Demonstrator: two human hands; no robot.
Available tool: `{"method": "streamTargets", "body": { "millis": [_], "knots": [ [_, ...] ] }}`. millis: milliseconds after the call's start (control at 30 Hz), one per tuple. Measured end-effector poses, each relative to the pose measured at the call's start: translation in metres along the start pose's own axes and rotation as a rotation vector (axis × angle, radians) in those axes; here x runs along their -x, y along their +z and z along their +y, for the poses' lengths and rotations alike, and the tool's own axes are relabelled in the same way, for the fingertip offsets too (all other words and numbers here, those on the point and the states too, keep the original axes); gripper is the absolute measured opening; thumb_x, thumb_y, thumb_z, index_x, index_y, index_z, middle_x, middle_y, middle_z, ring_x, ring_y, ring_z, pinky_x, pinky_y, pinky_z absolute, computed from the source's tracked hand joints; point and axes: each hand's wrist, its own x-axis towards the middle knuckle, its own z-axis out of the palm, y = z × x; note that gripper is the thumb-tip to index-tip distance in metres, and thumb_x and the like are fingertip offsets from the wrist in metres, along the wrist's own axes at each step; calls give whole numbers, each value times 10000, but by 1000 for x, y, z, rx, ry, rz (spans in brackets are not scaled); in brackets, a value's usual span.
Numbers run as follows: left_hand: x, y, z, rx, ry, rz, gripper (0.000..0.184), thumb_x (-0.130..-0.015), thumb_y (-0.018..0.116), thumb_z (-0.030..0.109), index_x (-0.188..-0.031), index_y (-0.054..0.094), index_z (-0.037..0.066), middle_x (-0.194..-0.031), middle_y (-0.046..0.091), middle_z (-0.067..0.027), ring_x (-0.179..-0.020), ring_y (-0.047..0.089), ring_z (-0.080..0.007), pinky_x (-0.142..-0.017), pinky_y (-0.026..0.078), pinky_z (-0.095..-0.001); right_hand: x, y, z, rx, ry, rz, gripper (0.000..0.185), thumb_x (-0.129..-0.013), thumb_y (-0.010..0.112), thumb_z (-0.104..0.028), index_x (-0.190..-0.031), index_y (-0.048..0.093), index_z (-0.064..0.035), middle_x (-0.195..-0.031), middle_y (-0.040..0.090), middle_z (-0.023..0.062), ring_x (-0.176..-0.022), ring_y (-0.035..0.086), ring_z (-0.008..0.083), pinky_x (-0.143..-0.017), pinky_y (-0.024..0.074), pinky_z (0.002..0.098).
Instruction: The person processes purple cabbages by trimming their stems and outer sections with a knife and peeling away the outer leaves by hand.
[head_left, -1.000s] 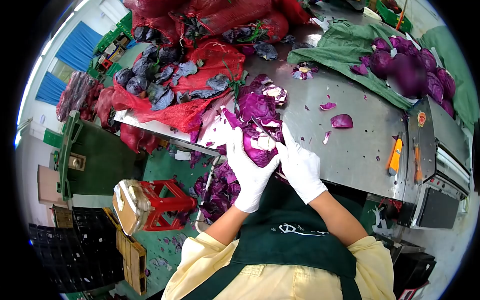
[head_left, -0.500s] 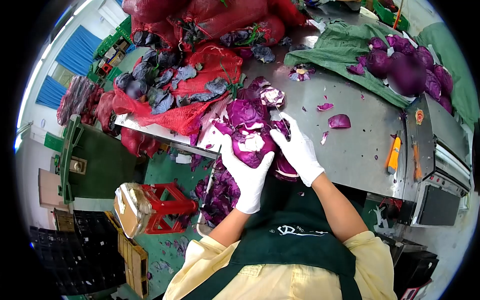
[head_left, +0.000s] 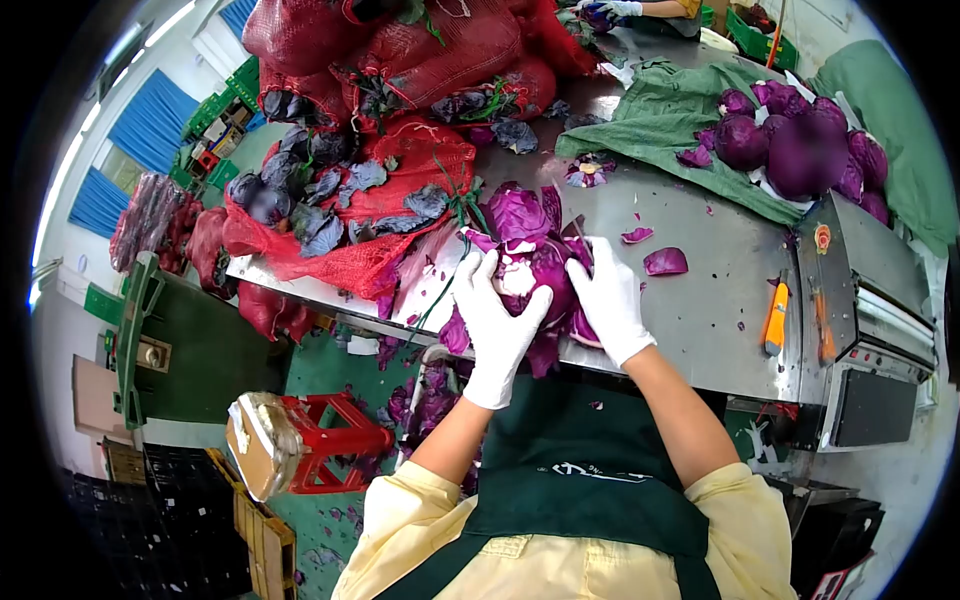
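Observation:
A red cabbage (head_left: 550, 268) with pale cut patches is held between both white-gloved hands at the table's near edge. My left hand (head_left: 497, 325) grips its left side, thumb across the front and fingers up along the leaves. My right hand (head_left: 612, 305) is closed against its right side, its fingertips partly hidden. Another purple head (head_left: 520, 214) touches it just behind. Loose purple leaves lie around and under the hands, some hanging over the table edge.
Red mesh sacks (head_left: 420, 65) are piled at the back left. Peeled cabbages (head_left: 742, 143) sit on green cloth (head_left: 640, 120) at the back right. An orange-handled knife (head_left: 775, 318) lies beside a metal machine (head_left: 870, 290). A red stool (head_left: 340, 440) stands lower left. Another person's gloved hand (head_left: 620, 9) shows at top.
The cabbage has turned in my hands, and more purple leaves hang at the table edge. My right hand has shifted slightly. Another person's gloved hand has come into view at the top.

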Motion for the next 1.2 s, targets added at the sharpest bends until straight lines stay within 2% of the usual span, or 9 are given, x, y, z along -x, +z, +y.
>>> {"method": "streamTargets", "body": {
  "millis": [100, 167, 233, 367, 533, 700, 900, 967, 1200],
  "knots": [
    [-11, -4, 22, -84, -30, -89, 723, -726, 848, 353, -1301, 570, 14, -1312, 446, -232, -1218, 489, -378, -1051, 421, -447, 13, -1, -10, 17, -149, 44, 342, -913, 679, -179, -1219, 558, -86, -1057, 674, 179, -844, 696, 358, -704, 552, 450],
    [-9, -2, 13, -56, -47, -98, 722, -728, 849, 355, -1298, 575, 7, -1304, 450, -236, -1223, 484, -382, -1052, 418, -451, 7, 4, 0, -62, -129, 70, 311, -931, 658, -196, -1199, 558, -74, -933, 679, 204, -800, 691, 377, -677, 546, 469],
    [-4, 0, 13, -98, -54, -68, 730, -724, 853, 346, -1306, 573, 7, -1292, 453, -237, -1211, 486, -375, -1043, 421, -447, -6, -10, 0, -3, 169, -67, 298, -949, 630, -240, -1134, 538, -25, -727, 644, 256, -701, 660, 439, -640, 519, 524],
    [1, 0, 13, -127, -36, -26, 734, -708, 856, 347, -1297, 581, 8, -1258, 462, -238, -1183, 482, -381, -1030, 419, -449, -8, -4, 41, 97, 209, -20, 307, -932, 639, -252, -1134, 525, -51, -787, 658, 277, -769, 649, 485, -675, 506, 567],
    [15, -9, 17, -125, 20, -86, 770, -672, 848, 316, -1348, 571, 74, -1324, 431, -267, -1256, 427, -423, -1074, 381, -506, -9, -34, 75, 146, 158, -102, 704, -839, 750, -365, -1405, 454, -69, -1222, 623, 269, -1139, 612, 427, -952, 490, 506],
    [9, -3, 32, -207, 91, -120, 795, -688, 821, 323, -1412, 549, 140, -1407, 421, -297, -1334, 382, -441, -1105, 349, -523, -18, -59, -33, -9, 75, -344, 943, -778, 780, -454, -1542, 345, -111, -1317, 565, 264, -1205, 576, 418, -1016, 466, 476],
    [7, 2, 30, -249, 113, -119, 823, -683, 815, 328, -1429, 524, 138, -1417, 437, -255, -1324, 401, -411, -1095, 337, -520, -32, -46, -28, -182, 129, -518, 843, -838, 748, -387, -1491, 399, 15, -1324, 587, 251, -1254, 573, 366, -1050, 455, 414],
    [8, 0, 37, -265, 129, -133, 828, -673, 821, 350, -1422, 520, 162, -1427, 425, -229, -1316, 400, -406, -1085, 340, -517, -45, -41, -12, -367, 335, -626, 695, -865, 743, -355, -1373, 486, 43, -1306, 604, 241, -1243, 584, 333, -987, 478, 402],
    [5, 4, 48, -333, 125, -165, 801, -671, 817, 381, -1389, 537, 160, -1421, 441, -209, -1315, 403, -401, -1067, 338, -543, -49, -47, -20, -118, 160, -559, 435, -900, 654, -228, -1243, 555, 20, -1171, 654, 273, -1126, 640, 370, -941, 493, 424]
  ]
}}
